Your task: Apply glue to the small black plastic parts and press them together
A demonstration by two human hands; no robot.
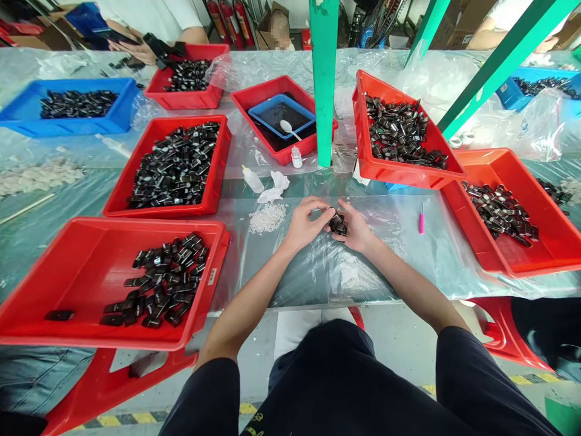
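Note:
My right hand (356,229) is closed round a few small glossy black parts (338,225) above the plastic-covered table, just right of centre. My left hand (305,225) meets it from the left, thumb and fingertips pinched on one of these parts. How many pieces there are, and their exact kind, I cannot make out. Left of my hands lies a pile of tiny white pieces (267,218). Behind that pile are a crumpled white tissue (274,188) and a squeeze bottle (252,180). A pink-handled tool (422,223) lies to the right.
Red bins (91,254) of similar black parts stand on both sides. A blue tray with a white spoon (287,127) sits in a red bin (284,158) behind a small bottle (296,157). A green post (324,91) rises ahead. Other people (149,21) sit across the table.

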